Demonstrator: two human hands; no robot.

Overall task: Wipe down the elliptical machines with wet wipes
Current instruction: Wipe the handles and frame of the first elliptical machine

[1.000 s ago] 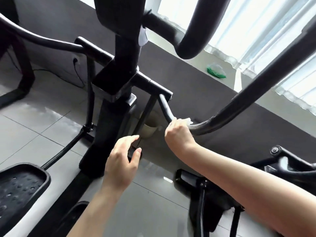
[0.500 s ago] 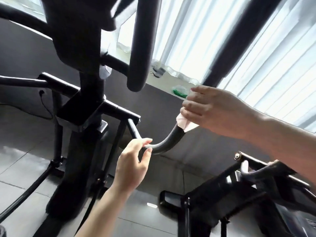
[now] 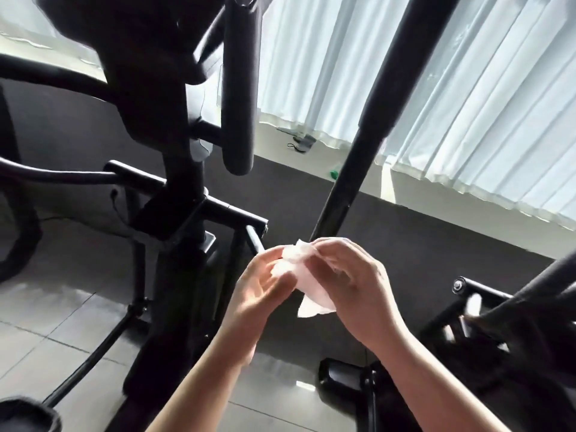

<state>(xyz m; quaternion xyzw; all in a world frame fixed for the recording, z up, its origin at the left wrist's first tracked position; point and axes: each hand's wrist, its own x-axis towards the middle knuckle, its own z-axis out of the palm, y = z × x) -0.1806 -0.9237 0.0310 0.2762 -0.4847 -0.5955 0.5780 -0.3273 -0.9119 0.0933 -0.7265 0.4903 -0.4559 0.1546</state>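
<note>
A crumpled white wet wipe (image 3: 307,283) sits between both hands in front of the black elliptical machine (image 3: 174,194). My right hand (image 3: 355,282) grips the wipe's upper part with curled fingers. My left hand (image 3: 265,285) touches the wipe's left edge, and its fingertips pinch the cloth. The machine's long black handlebar (image 3: 371,126) rises behind the hands, and neither hand touches it. A short padded grip (image 3: 238,88) hangs from the console above.
A second black machine (image 3: 505,335) stands at the right. White curtains (image 3: 452,88) cover the window above a dark low wall (image 3: 420,232). A green object (image 3: 334,174) lies on the sill. Grey floor tiles (image 3: 56,332) spread at the lower left.
My right hand has left the handlebar and come down with the wipe. My left hand has risen to meet it, and both now hold the wipe. The view has tilted upward.
</note>
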